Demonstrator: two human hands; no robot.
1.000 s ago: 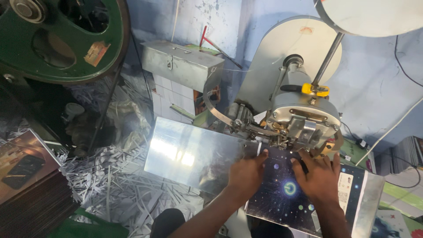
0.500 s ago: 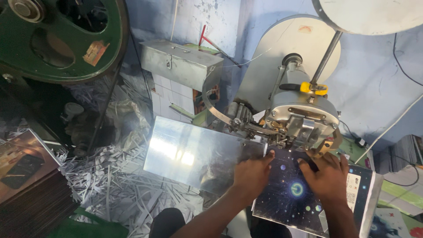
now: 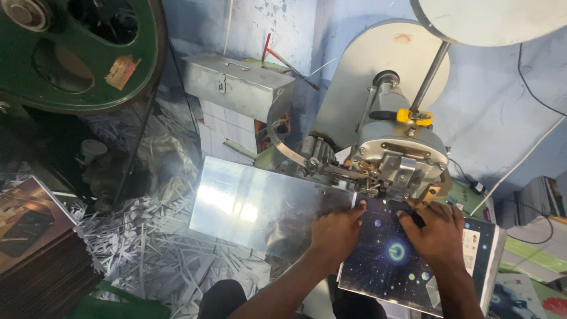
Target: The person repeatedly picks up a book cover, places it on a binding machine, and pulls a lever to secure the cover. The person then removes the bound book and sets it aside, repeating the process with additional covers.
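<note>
Dark glossy star-printed booklet (image 3: 390, 263) under left hand (image 3: 335, 227) and right hand (image 3: 436, 231), grip flat-open, pressing, clasping nothing.

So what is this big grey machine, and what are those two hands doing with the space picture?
The picture comes from a camera worn on the person's head, looking down at their own hands. The left hand and right hand press flat on a dark booklet cover printed with stars and planets, with the cover's top edge right at the grey metal machine head with a yellow knob. I cannot tell exactly what the head does to it. The booklet lies on a shiny flat metal table. Below on the left is a heap of thin white paper strips, and beside that a stack of dark booklets. A large green metal wheel fills the top left corner.
</note>
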